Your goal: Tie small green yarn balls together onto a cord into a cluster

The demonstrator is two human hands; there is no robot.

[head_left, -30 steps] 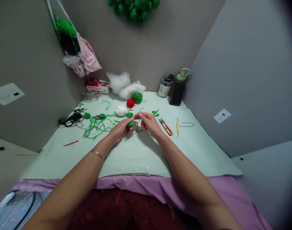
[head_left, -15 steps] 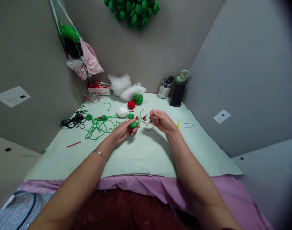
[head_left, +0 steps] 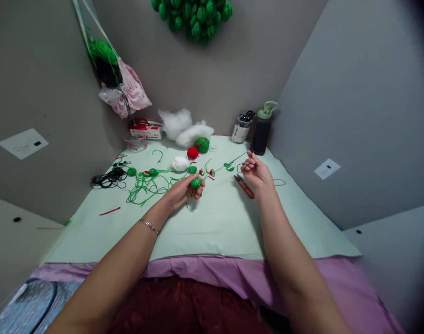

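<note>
My left hand [head_left: 182, 190] is closed around a small green crocheted ball [head_left: 195, 183], held just above the pale green table cover [head_left: 205, 222]. My right hand [head_left: 255, 172] is off to the right, fingers pinched on a thin dark thread [head_left: 229, 163] that runs taut back to the ball. Orange-handled snips [head_left: 244, 185] lie right beside my right hand.
Loose green yarn [head_left: 145, 183], small green pieces, a white ball [head_left: 180, 163] and a red ball [head_left: 192, 152] lie behind my left hand. White stuffing [head_left: 184, 126], a jar [head_left: 239, 127] and a dark bottle [head_left: 260, 130] stand at the back. Black cord [head_left: 107, 177] lies left.
My right hand has moved away to the right and up from the ball, drawing the thread out straight. My left hand has kept the ball almost in place.
</note>
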